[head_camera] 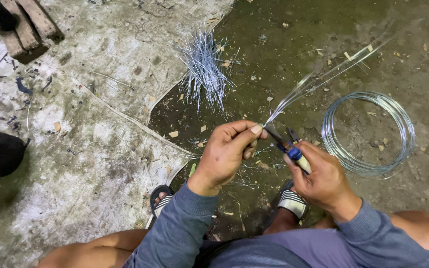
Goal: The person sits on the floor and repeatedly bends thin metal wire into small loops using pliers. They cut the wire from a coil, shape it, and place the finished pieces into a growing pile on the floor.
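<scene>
Head view, looking down at a squatting person's two hands over a stained concrete floor (100, 149). The left hand (227, 151) was closed in a pinch, thumb and forefinger clamped on the near ends of a bundle of thin wire strands (319, 79). From that pinch the strands ran away toward two o'clock, their long axis slanting up and to the right and their far ends fanning apart (blurred there, so the count could not be told). The right hand (323, 181) was wrapped shut around the blue-and-cream handles of a pair of pliers (286, 141), whose dark nose pointed toward eleven o'clock and met the strands just beside the left thumb tip; whether the nose had closed on the wire could not be told. The left hand was thus the nearer to the bundle, with the tool arriving from five o'clock. A coil of wire (368, 131) lay at three o'clock of the hands, and a heap of cut wire pieces (204, 69) at twelve o'clock. Wooden blocks (28, 27) sat at the far upper left.
</scene>
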